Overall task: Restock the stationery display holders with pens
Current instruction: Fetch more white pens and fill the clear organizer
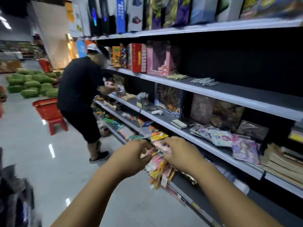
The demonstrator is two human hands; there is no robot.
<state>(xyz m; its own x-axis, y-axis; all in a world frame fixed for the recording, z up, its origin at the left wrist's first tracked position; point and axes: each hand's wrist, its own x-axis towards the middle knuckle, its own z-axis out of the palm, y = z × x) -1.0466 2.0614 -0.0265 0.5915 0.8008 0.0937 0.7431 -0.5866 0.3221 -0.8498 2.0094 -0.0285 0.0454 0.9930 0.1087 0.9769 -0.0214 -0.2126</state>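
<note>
Both my hands hold a bunch of carded pen packs [158, 167], pink, yellow and white, in front of the grey shelf unit. My left hand [134, 154] grips the bunch from the left with curled fingers. My right hand [178, 153] pinches the top of it from the right. A yellow header card [159, 136] sticks up above my fingers. A clear pen holder [143, 99] with several pens stands on the middle shelf [205, 138] farther back. The whole frame is motion-blurred.
A person in black [80, 89] bends over the shelves ahead on the left, beside a red basket on a red stool [49, 112]. Watermelons [31, 86] lie piled on the floor. Sticker packs [218, 136] and notebooks [282, 163] lie on the shelf to my right.
</note>
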